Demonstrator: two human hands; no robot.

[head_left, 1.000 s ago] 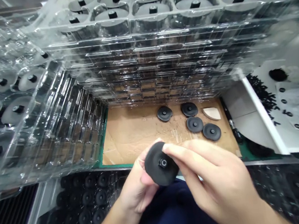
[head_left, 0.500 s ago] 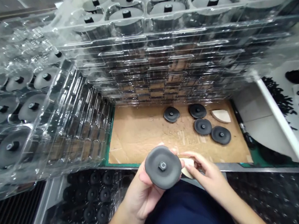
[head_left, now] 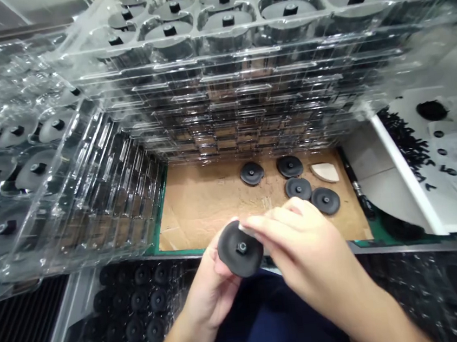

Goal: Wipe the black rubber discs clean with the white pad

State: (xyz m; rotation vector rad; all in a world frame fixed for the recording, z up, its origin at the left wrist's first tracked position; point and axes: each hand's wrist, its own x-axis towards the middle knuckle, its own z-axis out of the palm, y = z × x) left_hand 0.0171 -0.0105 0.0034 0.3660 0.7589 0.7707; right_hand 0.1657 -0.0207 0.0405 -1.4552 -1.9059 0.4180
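Note:
My left hand [head_left: 210, 290] grips a dark grey rounded disc [head_left: 238, 260] by its edge, its short central stem facing up. My right hand [head_left: 301, 239] is closed with its fingertips at the disc's upper right edge. A small pale tip of a cream pad [head_left: 241, 227] shows at those fingertips, against the disc; the rest of the pad is hidden by the hand. Beyond the hands, several similar black discs, among them a single disc [head_left: 251, 173], lie on a cardboard sheet [head_left: 191, 207]. A cream wedge-shaped pad [head_left: 325, 172] rests near them.
Tall stacks of clear plastic trays [head_left: 227, 78] filled with discs stand behind the cardboard, with more trays [head_left: 4, 178] at the left. A white-edged bin wall [head_left: 406, 171] rises at the right, beside small black parts [head_left: 402, 136]. Trays of discs [head_left: 144, 299] lie below the bench edge.
My right hand has brought the cream pad from beside the disc up onto its upper right edge. The disc has shifted slightly left in my left hand. The view has moved a little.

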